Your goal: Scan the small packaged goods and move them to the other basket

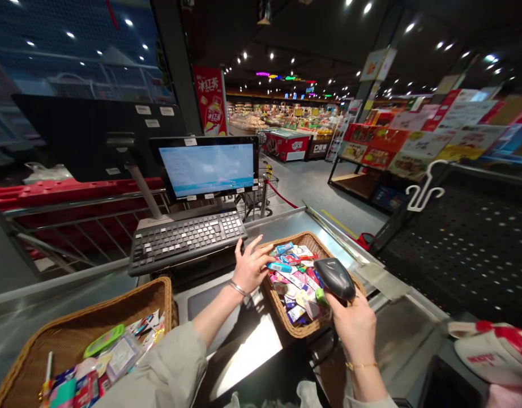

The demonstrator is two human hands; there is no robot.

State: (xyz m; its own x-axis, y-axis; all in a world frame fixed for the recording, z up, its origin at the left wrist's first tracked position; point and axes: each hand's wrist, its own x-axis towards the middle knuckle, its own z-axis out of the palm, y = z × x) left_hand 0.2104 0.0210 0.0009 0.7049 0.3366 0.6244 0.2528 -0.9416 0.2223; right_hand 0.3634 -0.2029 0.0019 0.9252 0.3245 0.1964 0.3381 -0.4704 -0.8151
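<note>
My right hand (356, 323) is wrapped round a black handheld barcode scanner (335, 277), held over the right side of a wicker basket (292, 328). Several small colourful packaged goods (301, 283) fill that basket. Over its left side, my left hand (251, 267) has its fingertips on the end of a slim blue packet (280, 267) that bears a barcode. Its index finger is raised, and the grip on the far side of the packet is partly hidden. The scanner's head is a short way right of the packet.
A second wicker basket (165, 289) of small goods is at the lower left. Behind my left hand stand a keyboard (188, 238) and a lit monitor (208, 167). Right of the counter is a black perforated panel (465, 238) with white hooks (426, 187). A white-and-red bag (494, 351) lies at the lower right.
</note>
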